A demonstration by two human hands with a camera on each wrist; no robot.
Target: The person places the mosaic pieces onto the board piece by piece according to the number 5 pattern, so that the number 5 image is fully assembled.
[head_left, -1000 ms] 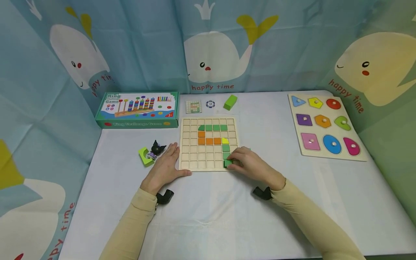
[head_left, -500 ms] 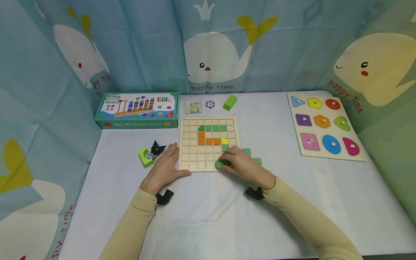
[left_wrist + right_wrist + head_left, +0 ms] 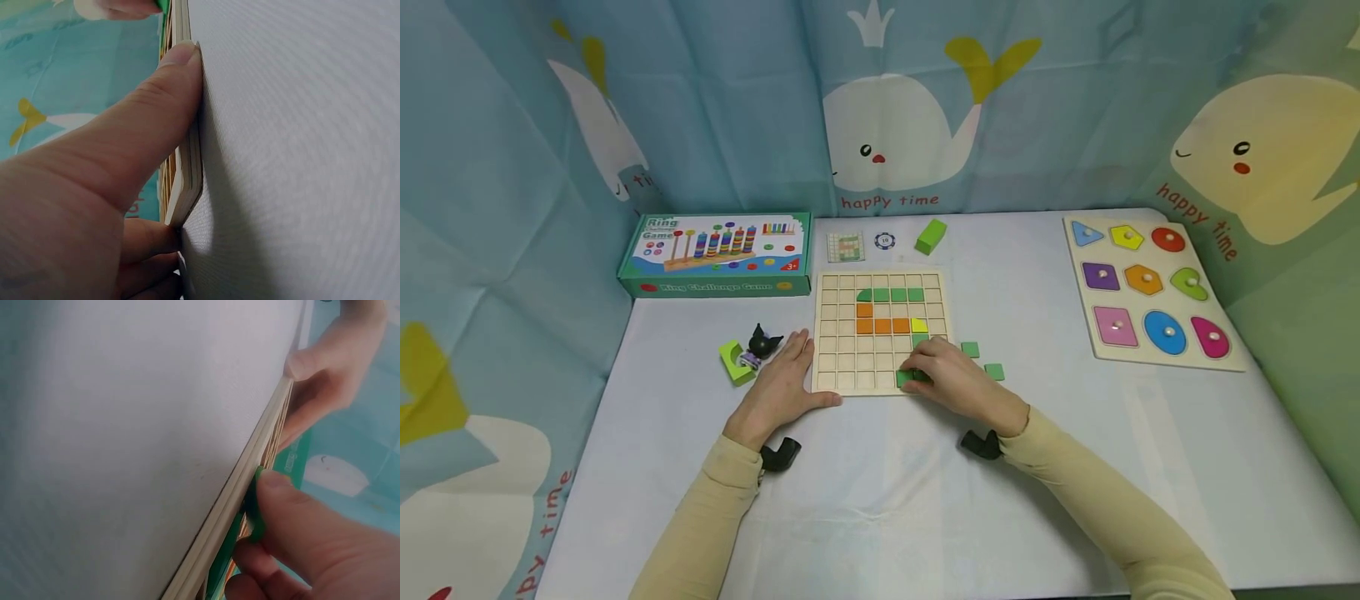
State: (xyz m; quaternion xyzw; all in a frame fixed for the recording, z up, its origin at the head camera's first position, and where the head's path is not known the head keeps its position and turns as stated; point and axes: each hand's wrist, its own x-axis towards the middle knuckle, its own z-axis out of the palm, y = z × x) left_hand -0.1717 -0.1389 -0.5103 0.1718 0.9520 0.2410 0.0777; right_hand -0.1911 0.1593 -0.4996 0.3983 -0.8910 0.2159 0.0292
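Note:
A wooden grid board [image 3: 847, 362] lies in front of me with green, orange and yellow tiles in some cells. My left hand [image 3: 781, 385] rests along its left edge, fingers straight; in the left wrist view the thumb [image 3: 159, 94] lies against the front edge. Over the lower right cells, my right hand [image 3: 955, 379] pinches a green square tile [image 3: 903, 379] between thumb and fingers. The right wrist view shows this tile [image 3: 254, 509] tilted at the board's front rim. Part of the green column beneath the right hand is hidden.
Two loose green tiles [image 3: 994, 372] lie right of the board. Behind it are a pattern card [image 3: 846, 247], a round chip [image 3: 885, 241] and a green block [image 3: 931, 237]. A game box [image 3: 718, 254], a small figure [image 3: 762, 343] and a shape puzzle [image 3: 1153, 292] stand farther out.
My right hand has moved left along the board's front row with the green tile, uncovering the loose tiles at the right. The left hand has stayed in place.

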